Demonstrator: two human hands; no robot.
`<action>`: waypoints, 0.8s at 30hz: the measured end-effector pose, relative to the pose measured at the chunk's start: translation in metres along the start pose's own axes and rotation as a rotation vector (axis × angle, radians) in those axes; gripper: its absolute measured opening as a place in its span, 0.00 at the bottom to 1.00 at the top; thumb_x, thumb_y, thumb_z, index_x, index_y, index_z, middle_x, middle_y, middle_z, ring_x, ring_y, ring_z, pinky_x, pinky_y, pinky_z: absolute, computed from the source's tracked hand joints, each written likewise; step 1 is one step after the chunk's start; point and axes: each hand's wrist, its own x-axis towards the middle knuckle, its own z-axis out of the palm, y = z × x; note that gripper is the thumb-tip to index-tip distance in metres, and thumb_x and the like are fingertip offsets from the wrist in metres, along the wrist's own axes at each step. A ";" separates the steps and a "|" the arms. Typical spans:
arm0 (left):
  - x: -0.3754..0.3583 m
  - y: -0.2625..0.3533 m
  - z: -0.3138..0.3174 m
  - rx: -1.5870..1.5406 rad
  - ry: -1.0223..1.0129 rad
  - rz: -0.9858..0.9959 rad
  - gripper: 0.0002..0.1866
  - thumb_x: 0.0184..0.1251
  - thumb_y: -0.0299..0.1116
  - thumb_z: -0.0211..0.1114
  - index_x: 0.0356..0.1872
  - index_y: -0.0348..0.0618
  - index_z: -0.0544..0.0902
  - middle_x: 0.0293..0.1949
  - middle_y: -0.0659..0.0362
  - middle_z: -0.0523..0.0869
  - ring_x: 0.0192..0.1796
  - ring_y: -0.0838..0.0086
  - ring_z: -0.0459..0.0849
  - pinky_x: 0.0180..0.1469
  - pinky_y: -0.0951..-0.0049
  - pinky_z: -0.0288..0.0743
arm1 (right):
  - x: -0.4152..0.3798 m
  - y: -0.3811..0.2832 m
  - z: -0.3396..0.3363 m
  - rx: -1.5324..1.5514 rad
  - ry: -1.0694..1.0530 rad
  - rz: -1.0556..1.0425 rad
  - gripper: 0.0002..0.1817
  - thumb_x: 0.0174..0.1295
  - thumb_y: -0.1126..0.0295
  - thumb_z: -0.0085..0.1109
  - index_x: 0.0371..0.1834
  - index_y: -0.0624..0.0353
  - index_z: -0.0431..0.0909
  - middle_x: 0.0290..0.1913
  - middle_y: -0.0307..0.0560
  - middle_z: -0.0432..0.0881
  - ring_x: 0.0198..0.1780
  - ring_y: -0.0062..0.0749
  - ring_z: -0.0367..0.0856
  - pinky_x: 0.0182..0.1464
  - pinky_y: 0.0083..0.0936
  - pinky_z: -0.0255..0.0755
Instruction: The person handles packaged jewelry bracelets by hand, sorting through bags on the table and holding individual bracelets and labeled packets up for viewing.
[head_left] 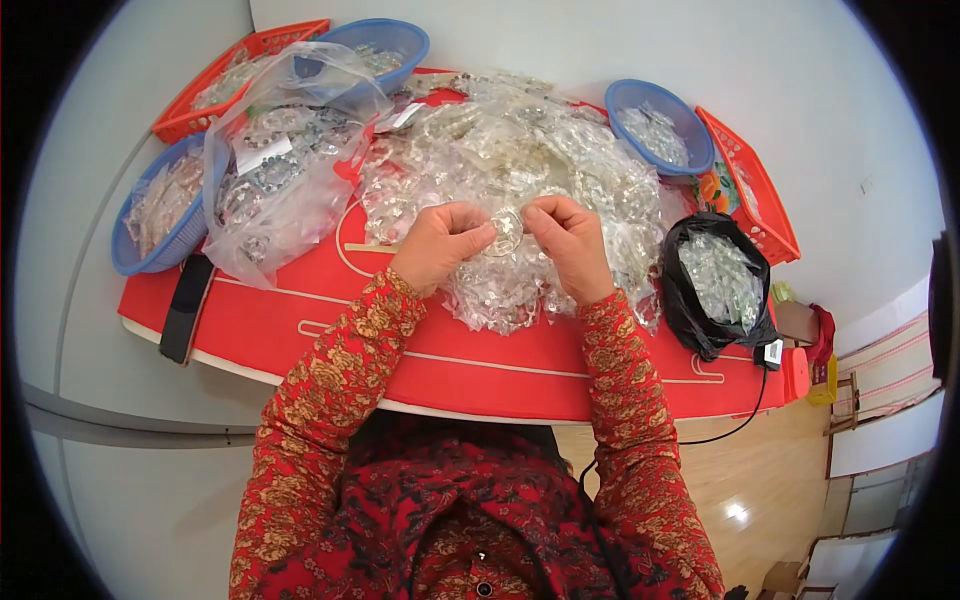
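Observation:
Both hands are raised over a big heap of small clear plastic packets (480,150) on a red-covered table (480,385). Between them is a small clear packet (505,232) with a round shape in it. My left hand (443,243) pinches its left side with thumb and forefinger. At its right edge, my right hand (570,245) has its fingers pressed together on it. What lies inside the packet is too small to make out.
Blue baskets (185,240) and red baskets (180,125) of packets stand at the back left and right. A large clear bag (240,245) lies left, near a black phone-like object (187,310). A black bag (690,325) of packets sits right, beside a cable (735,428).

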 end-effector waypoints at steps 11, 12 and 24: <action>0.002 -0.001 -0.003 0.044 0.132 0.070 0.08 0.57 0.31 0.62 0.30 0.35 0.79 0.24 0.66 0.78 0.25 0.87 0.70 0.28 0.85 0.64 | 0.005 0.007 -0.009 0.038 -0.045 0.065 0.06 0.58 0.69 0.53 0.26 0.59 0.71 0.20 0.30 0.70 0.21 0.10 0.64 0.23 0.11 0.58; 0.002 0.000 -0.002 0.044 0.140 0.077 0.09 0.57 0.31 0.62 0.30 0.34 0.79 0.25 0.66 0.78 0.26 0.87 0.70 0.28 0.85 0.64 | 0.005 0.008 -0.009 0.037 -0.050 0.069 0.06 0.58 0.69 0.53 0.26 0.59 0.71 0.20 0.30 0.69 0.21 0.10 0.63 0.22 0.10 0.57; 0.002 0.000 -0.002 0.008 0.164 0.059 0.08 0.59 0.33 0.60 0.24 0.42 0.75 0.18 0.70 0.72 0.18 0.89 0.63 0.21 0.86 0.57 | 0.003 0.000 -0.005 0.090 -0.052 0.162 0.06 0.57 0.69 0.54 0.27 0.59 0.72 0.19 0.31 0.70 0.18 0.11 0.63 0.19 0.10 0.56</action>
